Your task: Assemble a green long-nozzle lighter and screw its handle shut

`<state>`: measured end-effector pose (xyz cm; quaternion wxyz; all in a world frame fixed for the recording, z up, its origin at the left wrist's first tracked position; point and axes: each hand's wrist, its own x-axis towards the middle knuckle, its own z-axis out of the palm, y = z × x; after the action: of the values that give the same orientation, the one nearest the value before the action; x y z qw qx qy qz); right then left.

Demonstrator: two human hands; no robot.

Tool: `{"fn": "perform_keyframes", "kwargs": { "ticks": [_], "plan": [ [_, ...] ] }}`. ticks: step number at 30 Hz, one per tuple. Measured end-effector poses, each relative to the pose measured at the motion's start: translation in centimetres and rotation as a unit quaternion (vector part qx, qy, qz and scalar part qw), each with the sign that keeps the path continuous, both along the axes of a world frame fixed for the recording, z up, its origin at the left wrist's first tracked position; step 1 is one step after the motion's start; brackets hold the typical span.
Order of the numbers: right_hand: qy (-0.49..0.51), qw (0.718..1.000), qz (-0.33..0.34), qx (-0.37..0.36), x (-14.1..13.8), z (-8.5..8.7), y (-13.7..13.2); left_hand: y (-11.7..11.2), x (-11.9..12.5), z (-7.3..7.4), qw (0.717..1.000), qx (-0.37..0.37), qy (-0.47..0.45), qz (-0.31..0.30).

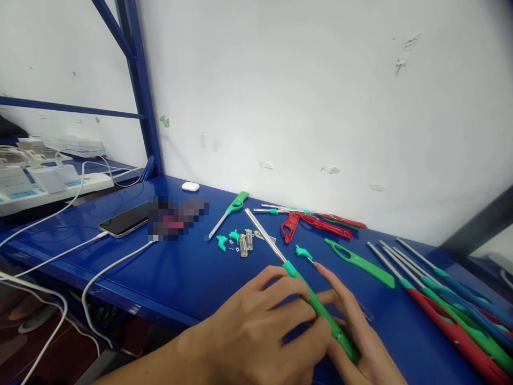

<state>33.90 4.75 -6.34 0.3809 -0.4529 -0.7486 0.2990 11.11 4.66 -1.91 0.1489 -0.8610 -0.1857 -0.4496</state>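
Note:
A green long-nosed lighter [320, 309] with a silver tube lies slanted between my hands, its tube pointing away and to the left. My left hand [260, 321] curls its fingers over the handle from the left. My right hand [356, 331] grips the handle's lower end from the right, its index finger stretched forward. That fingertip is close to a teal trigger piece [303, 251] with a thin metal part; whether they touch I cannot tell. Further left lie other teal triggers [222, 243] and small clear fuel tanks [243, 246]. The lighter's underside is hidden.
Several whole lighters [436, 315] lie at the right. A green half-shell [360, 262], red shells [326, 226] and another green lighter [239, 202] lie towards the wall. A cabled phone [126, 218], white earbud case [190, 186] and power strip [92, 184] are left.

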Motion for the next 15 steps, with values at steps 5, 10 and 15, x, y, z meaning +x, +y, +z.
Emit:
{"fn": "perform_keyframes", "kwargs": {
  "ticks": [5, 10, 15],
  "plan": [
    [0.011, 1.0, -0.006, 0.005, -0.2, 0.1, 0.0, -0.1, -0.2, 0.0, 1.0, -0.006, 0.013, -0.005],
    [0.011, 1.0, 0.006, 0.0, -0.4, -0.2, -0.3, -0.5, -1.1, 1.1, 0.991, -0.092, 0.073, 0.058],
    [-0.049, 0.998, 0.022, 0.032, -0.6, -0.8, -0.9, -0.5, -2.3, 2.1, 0.95, -0.205, 0.209, 0.112]
  ]
}}
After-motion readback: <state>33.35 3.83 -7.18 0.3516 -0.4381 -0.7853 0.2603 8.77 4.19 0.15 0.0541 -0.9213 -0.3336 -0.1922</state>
